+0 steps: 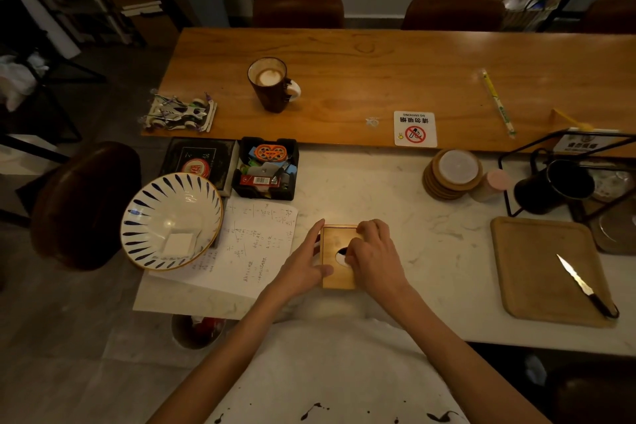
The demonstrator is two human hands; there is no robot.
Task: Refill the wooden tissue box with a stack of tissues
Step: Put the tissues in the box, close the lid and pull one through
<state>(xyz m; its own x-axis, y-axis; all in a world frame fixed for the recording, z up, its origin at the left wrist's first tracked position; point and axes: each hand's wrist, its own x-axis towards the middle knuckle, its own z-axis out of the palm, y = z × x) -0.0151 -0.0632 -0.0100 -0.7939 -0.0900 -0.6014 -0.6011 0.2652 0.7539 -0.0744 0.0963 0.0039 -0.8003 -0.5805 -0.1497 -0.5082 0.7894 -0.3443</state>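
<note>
Box [335,255] opening half hidden under right hand [373,258]

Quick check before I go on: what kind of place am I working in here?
Most likely a cafe or small eatery. A no-smoking sign is stuck on the long wooden table, a latte mug stands on it, and a stack of coasters sits on the marble counter.

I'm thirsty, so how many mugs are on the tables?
2. A brown mug holding a foamy drink stands on the wooden table, and a black mug lies tipped at the rack far right. More could be hidden there.
</note>
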